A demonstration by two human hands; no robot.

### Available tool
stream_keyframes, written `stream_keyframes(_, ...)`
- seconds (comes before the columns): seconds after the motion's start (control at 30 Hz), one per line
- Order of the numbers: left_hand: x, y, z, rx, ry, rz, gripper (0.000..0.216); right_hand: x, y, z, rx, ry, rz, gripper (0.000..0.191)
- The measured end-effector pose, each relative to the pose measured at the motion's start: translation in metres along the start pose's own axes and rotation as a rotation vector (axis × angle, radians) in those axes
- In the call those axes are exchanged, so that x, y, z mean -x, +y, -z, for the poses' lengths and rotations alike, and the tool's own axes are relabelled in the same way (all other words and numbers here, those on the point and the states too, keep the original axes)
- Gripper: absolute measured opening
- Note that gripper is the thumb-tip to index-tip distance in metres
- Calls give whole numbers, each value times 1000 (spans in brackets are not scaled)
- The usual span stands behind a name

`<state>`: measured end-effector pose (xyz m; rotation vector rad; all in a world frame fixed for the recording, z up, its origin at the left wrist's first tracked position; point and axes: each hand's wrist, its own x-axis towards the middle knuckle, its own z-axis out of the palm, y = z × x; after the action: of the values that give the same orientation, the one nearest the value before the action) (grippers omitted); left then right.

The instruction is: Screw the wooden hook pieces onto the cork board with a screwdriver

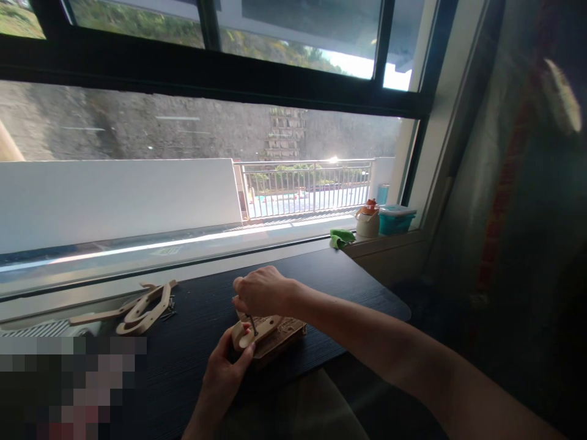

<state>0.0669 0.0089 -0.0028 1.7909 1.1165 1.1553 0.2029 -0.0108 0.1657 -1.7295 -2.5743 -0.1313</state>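
Observation:
My right hand [260, 292] is closed in a fist around a thin metal tool [252, 324], whose tip points down onto a small wooden assembly [270, 335] on the black table [202, 330]. My left hand [225, 369] grips the near left end of that wooden assembly, thumb pressed against a rounded wooden piece [238, 335]. The tool's upper part is hidden inside my fist.
Loose curved wooden pieces [137, 308] and a few small screws [169, 313] lie on the table to the left. On the window sill at right stand a white pot [367, 221], a teal box [395, 219] and a green cloth [342, 237]. A blurred patch covers the lower left.

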Motion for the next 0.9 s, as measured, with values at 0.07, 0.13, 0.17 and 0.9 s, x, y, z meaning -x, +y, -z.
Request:
stream_keyframes(0.07, 0, -2, 0, 2, -4, 4, 40, 0, 0, 4, 34, -23, 6, 30)
stream_keyframes(0.13, -1, -4, -1, 0, -4, 3, 41, 1, 0, 9, 74, -38, 39, 27)
stream_keyframes(0.17, -1, -4, -1, -2, -3, 2, 41, 2, 0, 11, 85, -43, 62, 26)
stream_keyframes(0.9, -2, 3, 0, 2, 36, -14, 43, 1, 1, 9, -22, -81, 114, 32)
